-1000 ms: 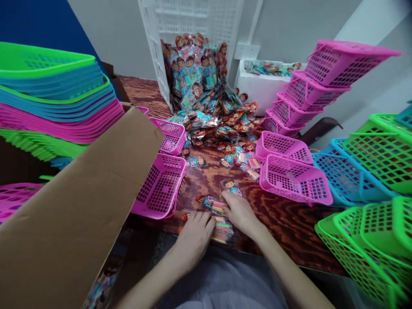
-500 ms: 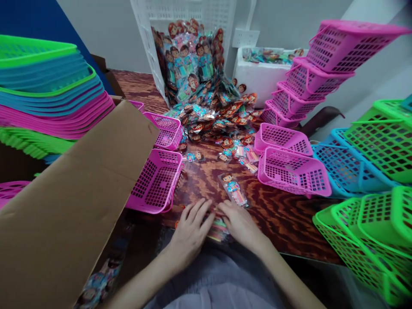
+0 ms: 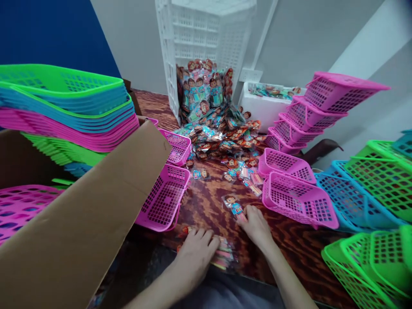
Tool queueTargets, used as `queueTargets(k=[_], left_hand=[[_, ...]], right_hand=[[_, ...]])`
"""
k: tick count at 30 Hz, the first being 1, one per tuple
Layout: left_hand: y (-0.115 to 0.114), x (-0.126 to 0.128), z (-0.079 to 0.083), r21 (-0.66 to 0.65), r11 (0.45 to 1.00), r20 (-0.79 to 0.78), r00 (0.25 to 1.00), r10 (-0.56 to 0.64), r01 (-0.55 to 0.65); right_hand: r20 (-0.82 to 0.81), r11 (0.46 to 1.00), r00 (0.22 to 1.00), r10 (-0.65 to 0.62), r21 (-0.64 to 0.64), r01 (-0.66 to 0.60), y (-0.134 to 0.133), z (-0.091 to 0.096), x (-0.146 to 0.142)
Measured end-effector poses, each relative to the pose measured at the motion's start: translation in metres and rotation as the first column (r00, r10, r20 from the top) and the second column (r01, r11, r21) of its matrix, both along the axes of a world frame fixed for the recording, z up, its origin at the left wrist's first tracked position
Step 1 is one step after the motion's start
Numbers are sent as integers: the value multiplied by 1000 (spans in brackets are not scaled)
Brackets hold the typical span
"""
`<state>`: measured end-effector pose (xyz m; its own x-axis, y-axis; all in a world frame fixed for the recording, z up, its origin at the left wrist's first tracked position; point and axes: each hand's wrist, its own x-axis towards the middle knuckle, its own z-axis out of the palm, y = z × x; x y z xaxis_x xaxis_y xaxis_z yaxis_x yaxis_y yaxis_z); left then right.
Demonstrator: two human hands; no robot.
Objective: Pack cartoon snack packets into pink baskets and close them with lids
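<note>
My left hand (image 3: 196,253) lies flat, fingers spread, on a small stack of clear toy packets (image 3: 225,257) at the near edge of the dark wooden table (image 3: 289,244). My right hand (image 3: 255,225) rests further out, fingertips on a single packet (image 3: 232,202) printed with a cartoon figure. A large heap of the same packets (image 3: 222,133) spills from a white crate (image 3: 202,47) at the back. Pink baskets stand at either side: one (image 3: 164,199) to the left, one (image 3: 298,199) to the right.
A brown cardboard flap (image 3: 83,223) juts in at the lower left. Stacked green, blue and pink lids (image 3: 64,107) rise at the left. A leaning pink basket stack (image 3: 318,107), blue baskets (image 3: 347,193) and green baskets (image 3: 376,262) fill the right. A white foam box (image 3: 260,103) sits at the back.
My right hand has moved away from the stack and forward onto the single packet. My left hand stays on the stack. The camera has tilted up.
</note>
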<state>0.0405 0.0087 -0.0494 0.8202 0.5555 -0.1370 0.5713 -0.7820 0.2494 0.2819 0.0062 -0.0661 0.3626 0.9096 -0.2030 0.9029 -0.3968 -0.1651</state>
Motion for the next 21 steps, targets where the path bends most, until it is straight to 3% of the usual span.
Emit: queueTargets(k=[3,5,7,8,12,15,18,21], left_hand=[[-1,-1,-3,-37,999,34,999,7,-5],[-1,-1,-3,-51,999,31,999,13,-11],[-1,0,-1,-71,997,2,1000,19,-19],[0,1,-1,-82,996,-16,1000,24,-25],[3,3,-5,-114,993,-82,996,29,-38],[4,2,-12,-125,991,-71,997,32,-41],[3,0,-18,-127,991,-10,999,48,-49],[1,-1,-19,-127,991,21,999,47,-44]], right_hand=[[114,990,992,45,131,-60,32,16,-16],[90,956,977,192,207,-207,66,27,-38],[-29,904,916,401,176,-390,105,34,-66],[-46,885,894,446,175,-432,123,35,-80],[-36,872,881,472,163,-461,174,30,-115],[9,922,930,368,125,-366,176,22,-114],[44,974,976,215,69,-218,158,20,-95],[41,980,980,197,28,-198,138,24,-66]])
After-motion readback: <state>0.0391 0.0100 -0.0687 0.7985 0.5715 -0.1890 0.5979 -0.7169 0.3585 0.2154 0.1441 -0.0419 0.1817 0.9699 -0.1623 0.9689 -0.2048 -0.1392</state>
